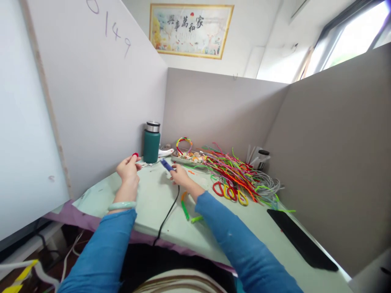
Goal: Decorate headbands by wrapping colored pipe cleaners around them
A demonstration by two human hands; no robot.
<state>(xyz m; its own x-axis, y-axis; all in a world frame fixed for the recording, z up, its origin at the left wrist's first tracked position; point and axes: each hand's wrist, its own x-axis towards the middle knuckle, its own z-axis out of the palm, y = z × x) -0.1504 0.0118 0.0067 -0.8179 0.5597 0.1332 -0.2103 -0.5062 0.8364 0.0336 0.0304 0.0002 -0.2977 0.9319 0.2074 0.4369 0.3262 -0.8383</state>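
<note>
My left hand [127, 170] is closed in a pinch around a small red piece [135, 154], too small to make out clearly. In my right hand [181, 176] is a blue corded tool that looks like a hot glue gun [167, 165], its front end pointing up and left toward my left hand. A black cord [167, 217] runs from below that hand over the table's front edge. Under my right wrist lies a curved orange and green fuzzy strip [185, 207], partly covered by the sleeve. A short light-green end [197, 219] shows beside it.
A green bottle [152, 144] stands at the back left. Behind my right hand are a tray of small pieces [186, 160] and a multicoloured hoop [178, 147]. Pipe cleaners [235, 169], scissors [227, 191] and a black mat [301, 240] lie to the right. Partitions [226, 106] enclose the table.
</note>
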